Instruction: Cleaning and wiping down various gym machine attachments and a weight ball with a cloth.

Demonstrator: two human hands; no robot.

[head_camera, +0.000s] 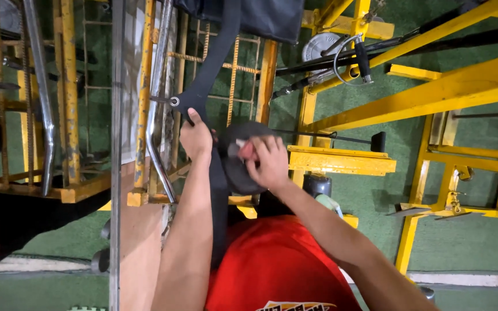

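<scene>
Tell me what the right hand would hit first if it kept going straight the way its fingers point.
The right hand lies on the round black weight plate, fingers aimed left. Past the plate, the wide black strap and the left hand gripping it come next, though depth is unclear.

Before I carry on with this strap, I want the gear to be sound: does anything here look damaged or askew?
Mostly wear. The yellow post beside the left hand has chipped, rusty paint. The black strap shows no visible tear. The right hand lies on the dark weight plate. Nothing looks spilled.
</scene>
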